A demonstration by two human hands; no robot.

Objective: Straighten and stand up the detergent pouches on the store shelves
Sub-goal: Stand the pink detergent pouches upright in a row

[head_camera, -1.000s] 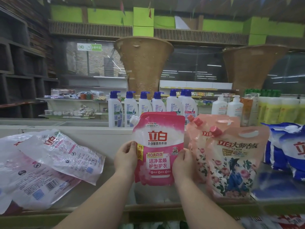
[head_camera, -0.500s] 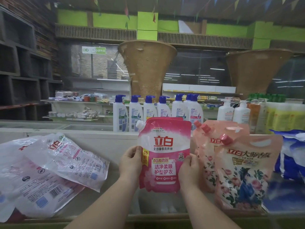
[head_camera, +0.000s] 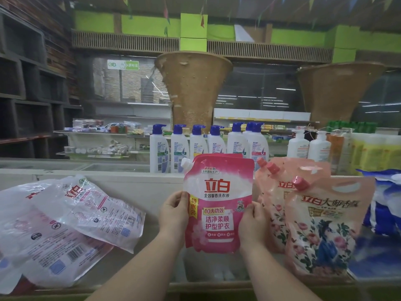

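Holding the pink pouch (head_camera: 218,205) upright on the shelf (head_camera: 138,266): left hand (head_camera: 174,210) and right hand (head_camera: 252,222) grip its side edges, long axis vertical, spout at top-left, label facing camera. Floral pouches (head_camera: 321,231) stand just right; flat pouches (head_camera: 71,216) lie left.

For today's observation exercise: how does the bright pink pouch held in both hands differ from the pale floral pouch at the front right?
The bright pink detergent pouch has a white spout cap; the pale peach floral detergent pouch has a pink one. The pink pouch is gripped at its sides by the left hand and right hand; the floral one stands untouched. Both are upright, red logos forward.
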